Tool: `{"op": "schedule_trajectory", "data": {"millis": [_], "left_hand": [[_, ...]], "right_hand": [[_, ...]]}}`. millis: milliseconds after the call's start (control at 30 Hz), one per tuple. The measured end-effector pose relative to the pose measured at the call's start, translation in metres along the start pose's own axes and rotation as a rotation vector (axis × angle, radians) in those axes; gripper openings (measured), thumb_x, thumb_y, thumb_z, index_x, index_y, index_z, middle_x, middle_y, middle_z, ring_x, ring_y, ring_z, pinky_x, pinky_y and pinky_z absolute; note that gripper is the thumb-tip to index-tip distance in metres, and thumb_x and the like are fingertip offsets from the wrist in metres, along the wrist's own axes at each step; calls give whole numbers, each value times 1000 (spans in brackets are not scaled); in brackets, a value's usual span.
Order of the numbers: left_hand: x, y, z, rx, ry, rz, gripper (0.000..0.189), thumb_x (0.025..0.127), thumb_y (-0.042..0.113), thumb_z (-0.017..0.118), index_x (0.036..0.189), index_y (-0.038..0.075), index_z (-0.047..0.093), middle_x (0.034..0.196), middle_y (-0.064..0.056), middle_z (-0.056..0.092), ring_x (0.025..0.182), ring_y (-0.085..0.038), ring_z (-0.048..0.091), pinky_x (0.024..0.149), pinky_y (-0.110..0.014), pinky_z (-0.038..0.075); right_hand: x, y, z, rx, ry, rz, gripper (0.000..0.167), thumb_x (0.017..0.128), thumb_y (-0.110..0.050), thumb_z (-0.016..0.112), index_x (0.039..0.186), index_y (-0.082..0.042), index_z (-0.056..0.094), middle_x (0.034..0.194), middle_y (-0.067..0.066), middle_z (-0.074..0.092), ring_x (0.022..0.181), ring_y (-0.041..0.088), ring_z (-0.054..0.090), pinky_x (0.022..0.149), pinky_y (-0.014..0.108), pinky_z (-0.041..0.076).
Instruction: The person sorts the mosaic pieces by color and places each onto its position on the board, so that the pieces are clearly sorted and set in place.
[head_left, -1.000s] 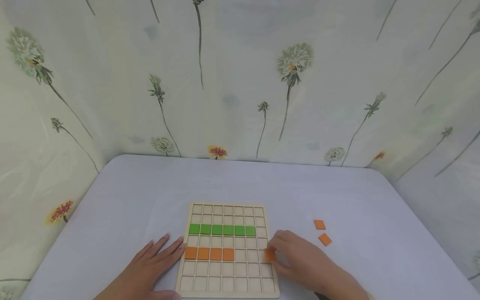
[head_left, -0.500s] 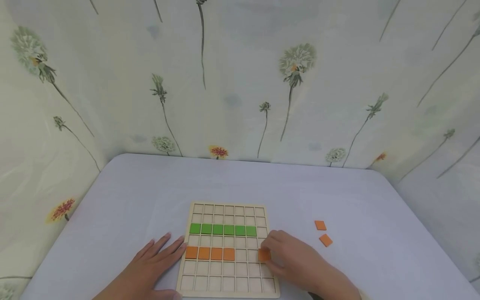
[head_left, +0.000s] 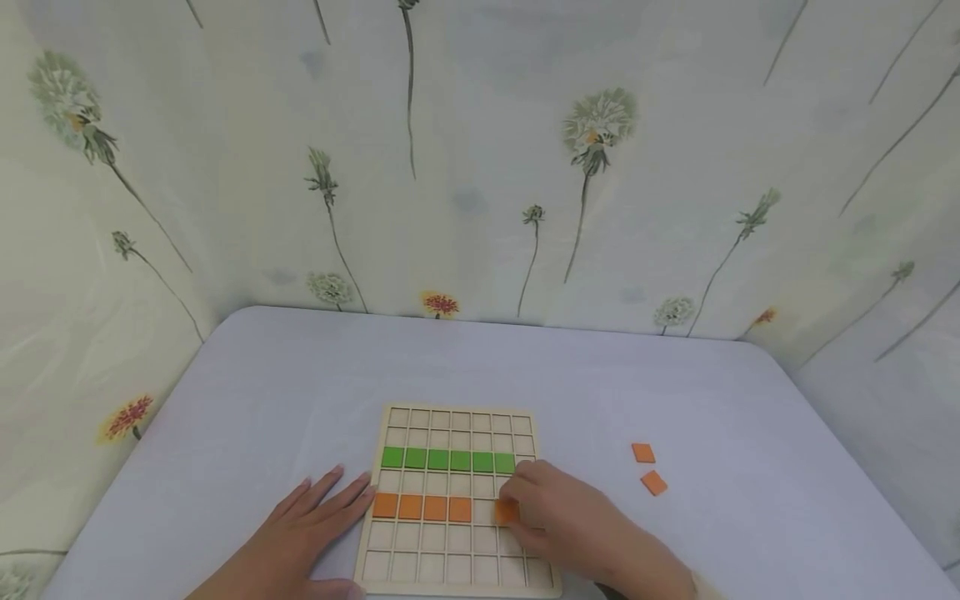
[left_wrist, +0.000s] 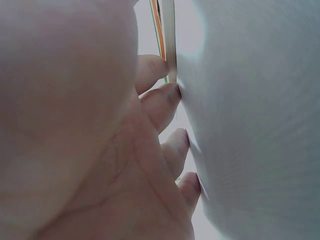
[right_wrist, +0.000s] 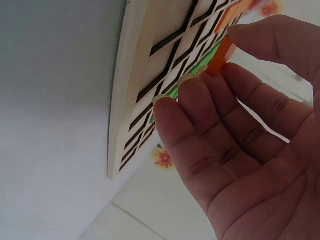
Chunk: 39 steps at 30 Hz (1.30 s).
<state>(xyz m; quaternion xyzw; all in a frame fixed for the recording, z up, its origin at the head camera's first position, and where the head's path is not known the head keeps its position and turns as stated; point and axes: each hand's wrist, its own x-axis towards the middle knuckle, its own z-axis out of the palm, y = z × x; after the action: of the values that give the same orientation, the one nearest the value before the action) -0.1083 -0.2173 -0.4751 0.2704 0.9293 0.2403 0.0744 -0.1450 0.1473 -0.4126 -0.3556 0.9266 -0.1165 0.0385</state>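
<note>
A square wooden grid board [head_left: 442,590] lies on the table. One of its rows bears several green tiles [head_left: 438,459]; a nearer row has several orange tiles [head_left: 410,507] at its left end. My right hand [head_left: 573,521] pinches another orange tile [head_left: 506,512] between thumb and fingers over the right part of that orange row. In the right wrist view this orange tile [right_wrist: 220,57] stands tilted at the fingertips, over the board [right_wrist: 122,100]. My left hand [head_left: 300,533] rests spread on the table, its fingers and thumb touching the board's left edge.
Two loose orange tiles [head_left: 642,452] lie on the white table [head_left: 600,375] to the right of the board. Behind the table hangs a pale cloth [head_left: 480,167] printed with dandelions, which also covers both sides.
My right hand has moved left across the board with the orange tile, from its right edge to nearer the row of orange tiles. The left hand has stayed in place.
</note>
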Motion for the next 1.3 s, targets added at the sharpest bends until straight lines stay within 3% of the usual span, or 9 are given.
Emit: {"op": "schedule_trajectory", "data": {"millis": [500,700,1100,1300], "left_hand": [[0,-1,1,-4,-12,-5,104,83,85,57,160,15,46,166,-1,40,154,-41,27,107,-10,-23],[0,-1,0,2,-9,0,103,84,84,56,160,15,46,166,0,40,154,-41,27,108,-11,-23],[-1,-5,4,19,35,55,99,87,81,58,159,14,48,165,-3,42,151,-44,32,110,-11,-21],[-1,-5,4,18,34,50,99,87,81,58,159,15,47,165,-2,42,152,-43,31,109,-10,-21]], "right_hand": [[17,-7,7,-14,7,5,14,91,-15,79,105,-16,76,94,-12,56,86,6,51,74,20,51],[19,-8,6,-21,15,-29,15,90,-15,80,104,-15,76,94,-11,57,86,6,51,73,20,51],[22,-14,10,-55,34,-20,15,86,-15,82,100,-16,76,94,-11,58,87,7,54,73,21,53],[23,-14,12,-77,33,-10,16,85,-14,82,101,-15,76,95,-10,59,88,8,55,74,22,53]]}}
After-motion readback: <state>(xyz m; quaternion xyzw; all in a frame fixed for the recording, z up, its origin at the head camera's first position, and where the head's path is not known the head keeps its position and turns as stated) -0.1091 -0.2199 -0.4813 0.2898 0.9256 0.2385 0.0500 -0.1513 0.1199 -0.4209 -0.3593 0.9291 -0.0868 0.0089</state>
